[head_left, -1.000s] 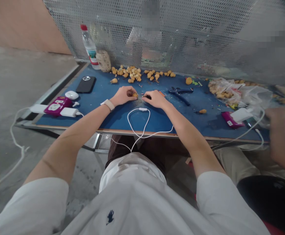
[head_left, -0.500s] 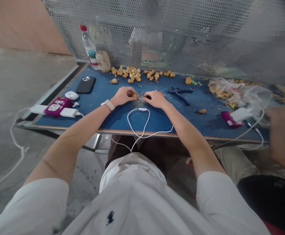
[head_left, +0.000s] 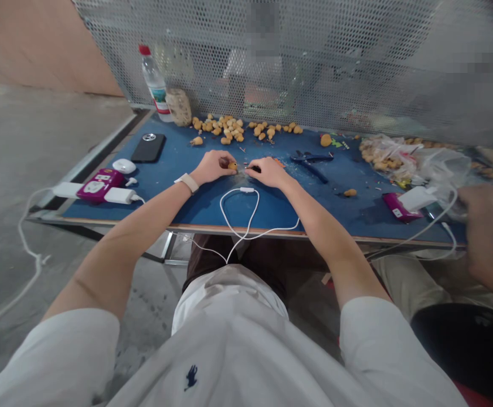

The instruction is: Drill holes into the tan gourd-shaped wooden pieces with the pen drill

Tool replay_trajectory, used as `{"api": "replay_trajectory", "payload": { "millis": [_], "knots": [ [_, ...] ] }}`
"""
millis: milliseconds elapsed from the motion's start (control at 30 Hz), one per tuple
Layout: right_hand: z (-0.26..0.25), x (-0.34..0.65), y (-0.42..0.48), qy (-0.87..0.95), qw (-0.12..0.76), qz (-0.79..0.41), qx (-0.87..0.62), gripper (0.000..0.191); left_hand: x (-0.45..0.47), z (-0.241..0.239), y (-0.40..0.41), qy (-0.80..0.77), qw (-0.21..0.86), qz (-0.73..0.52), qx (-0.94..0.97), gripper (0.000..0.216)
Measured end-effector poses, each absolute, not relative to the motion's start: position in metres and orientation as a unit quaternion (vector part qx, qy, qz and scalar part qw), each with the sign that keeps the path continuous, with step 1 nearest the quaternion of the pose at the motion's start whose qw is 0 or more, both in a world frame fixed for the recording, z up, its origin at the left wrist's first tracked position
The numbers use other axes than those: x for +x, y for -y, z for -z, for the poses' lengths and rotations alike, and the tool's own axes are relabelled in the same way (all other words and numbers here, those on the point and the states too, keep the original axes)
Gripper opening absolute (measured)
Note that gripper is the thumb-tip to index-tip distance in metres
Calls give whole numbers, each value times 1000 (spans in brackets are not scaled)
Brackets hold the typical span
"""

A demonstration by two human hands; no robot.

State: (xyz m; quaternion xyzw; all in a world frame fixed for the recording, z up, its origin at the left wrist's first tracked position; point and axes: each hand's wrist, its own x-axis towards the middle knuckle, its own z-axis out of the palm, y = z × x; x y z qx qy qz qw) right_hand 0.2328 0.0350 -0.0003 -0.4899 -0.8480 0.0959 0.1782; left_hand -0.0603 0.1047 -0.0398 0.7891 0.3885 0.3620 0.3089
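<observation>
Over the middle of the blue table, my left hand [head_left: 215, 166] is closed in a pinch on a small yellow-brown round piece [head_left: 232, 166] that has a dark spot on it. My right hand [head_left: 267, 170] faces it a short gap away, thumb and fingertips together; a tiny pale tip shows at them, too small to name. Blue-handled pliers [head_left: 312, 164] lie to the right of my right hand. Behind both hands is a pile of similar tan rounded pieces [head_left: 225, 125].
On the left are a black phone [head_left: 148, 148], a white earbud case [head_left: 124, 165], a magenta power block [head_left: 101, 185], a bottle [head_left: 156, 87] and a jar [head_left: 179, 107]. A white cable [head_left: 255, 212] loops in front. Rightward sit a plastic bag [head_left: 403, 158] and another person's arm [head_left: 488, 237].
Hardly anything differs. The small round piece in my left hand has shifted very slightly left; my right hand stays in nearly the same place.
</observation>
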Motion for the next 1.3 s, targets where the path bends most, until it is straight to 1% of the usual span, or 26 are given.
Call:
{"api": "replay_trajectory", "payload": {
  "millis": [133, 333, 767, 967, 1133, 1300],
  "knots": [
    [2, 231, -36, 851, 181, -95, -484, 29, -59, 38, -103, -389, 308, -361, 790, 45],
    [2, 231, -37, 849, 176, -87, -490, 30, -58, 35, -101, -389, 327, -359, 783, 40],
    [2, 232, -37, 852, 174, -94, -484, 31, -59, 34, -100, -398, 314, -349, 788, 51],
    [0, 231, -35, 849, 174, -96, -490, 30, -58, 33, -99, -396, 312, -356, 787, 48],
    [-2, 232, -35, 851, 176, -98, -485, 31, -57, 33, -98, -396, 310, -359, 786, 40],
    [-6, 232, -32, 853, 161, -94, -487, 28, -57, 33, -99, -395, 304, -355, 791, 35]
  ]
}}
